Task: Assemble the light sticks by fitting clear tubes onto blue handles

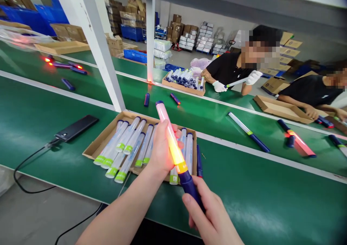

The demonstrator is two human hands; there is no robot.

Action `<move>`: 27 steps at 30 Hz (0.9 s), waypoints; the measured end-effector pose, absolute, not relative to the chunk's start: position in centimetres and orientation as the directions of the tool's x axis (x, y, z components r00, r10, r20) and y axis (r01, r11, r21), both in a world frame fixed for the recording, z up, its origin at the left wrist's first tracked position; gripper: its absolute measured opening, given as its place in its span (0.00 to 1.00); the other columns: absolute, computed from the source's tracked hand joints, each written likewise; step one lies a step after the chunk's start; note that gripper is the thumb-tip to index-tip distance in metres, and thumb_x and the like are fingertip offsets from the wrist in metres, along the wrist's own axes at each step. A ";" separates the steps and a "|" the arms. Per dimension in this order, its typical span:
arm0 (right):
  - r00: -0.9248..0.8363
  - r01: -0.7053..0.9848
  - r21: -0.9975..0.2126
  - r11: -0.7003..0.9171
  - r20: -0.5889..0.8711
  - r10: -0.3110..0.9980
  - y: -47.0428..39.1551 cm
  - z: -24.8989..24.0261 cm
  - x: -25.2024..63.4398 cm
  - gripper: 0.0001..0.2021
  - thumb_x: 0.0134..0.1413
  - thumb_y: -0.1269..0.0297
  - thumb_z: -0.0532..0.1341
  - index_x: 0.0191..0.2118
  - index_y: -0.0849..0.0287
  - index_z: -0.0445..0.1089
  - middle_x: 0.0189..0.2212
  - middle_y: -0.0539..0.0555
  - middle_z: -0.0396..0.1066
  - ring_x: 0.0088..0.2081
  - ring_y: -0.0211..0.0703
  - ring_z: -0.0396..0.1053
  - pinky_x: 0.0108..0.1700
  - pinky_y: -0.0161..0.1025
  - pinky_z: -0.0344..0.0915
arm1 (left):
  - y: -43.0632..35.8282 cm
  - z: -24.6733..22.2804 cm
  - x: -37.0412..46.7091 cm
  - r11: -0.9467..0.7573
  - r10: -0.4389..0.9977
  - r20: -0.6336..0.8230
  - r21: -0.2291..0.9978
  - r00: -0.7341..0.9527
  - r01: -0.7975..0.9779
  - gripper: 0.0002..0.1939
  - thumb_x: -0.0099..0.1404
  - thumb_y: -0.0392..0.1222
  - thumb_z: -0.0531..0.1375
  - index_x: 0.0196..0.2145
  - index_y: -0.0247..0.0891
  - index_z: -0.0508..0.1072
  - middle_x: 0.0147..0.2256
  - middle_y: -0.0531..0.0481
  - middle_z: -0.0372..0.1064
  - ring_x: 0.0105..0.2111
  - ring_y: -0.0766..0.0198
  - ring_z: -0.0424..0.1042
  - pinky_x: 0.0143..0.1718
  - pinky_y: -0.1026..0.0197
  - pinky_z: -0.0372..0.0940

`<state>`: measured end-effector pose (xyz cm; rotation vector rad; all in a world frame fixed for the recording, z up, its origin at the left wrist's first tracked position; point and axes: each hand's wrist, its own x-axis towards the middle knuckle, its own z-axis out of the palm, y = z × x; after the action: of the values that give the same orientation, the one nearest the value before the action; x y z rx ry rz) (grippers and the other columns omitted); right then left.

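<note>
Left hand (pixel 159 151) was curled round the glowing tube (pixel 173 145) of a light stick (pixel 179 161); right hand (pixel 207 205) was wrapped round its dark blue handle (pixel 188 183). Both grips looked closed. Stick was held aslant above the near side of the bench (pixel 271 194). Judged light and stiff, its smooth plastic likely a little slippery; the tube seemed the part likelier to crack, so the handle gave the better hold.

Cardboard tray (pixel 94 145) lay just behind, bearing clear tubes (pixel 131 157), several overhanging its near edge. Their green labels carried pale print, too small to read; no brand was legible. Left of it: black flat device (pixel 78 127), cable (pixel 45 147) plugged in. Across the bench, a co-worker (pixel 227 67) in white gloves held another stick (pixel 238 82).
</note>
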<state>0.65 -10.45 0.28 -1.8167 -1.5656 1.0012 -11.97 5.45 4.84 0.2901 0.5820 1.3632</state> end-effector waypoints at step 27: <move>-0.061 0.738 -0.660 0.137 0.137 0.989 -9.7 1.5 3.3 0.29 0.76 0.41 0.45 0.75 0.45 0.50 0.67 0.61 0.68 0.65 0.64 0.71 0.57 0.59 0.77 | 1.3 5.1 -10.2 -0.010 1.000 -0.001 0.723 -0.015 -0.691 0.24 0.69 0.68 0.60 0.37 0.44 0.64 0.28 0.56 0.63 0.20 0.69 0.60 0.19 0.66 0.59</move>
<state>3.35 -9.72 1.51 -1.6549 -1.8556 0.5739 -10.19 1.32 5.06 0.6268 0.6380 1.4911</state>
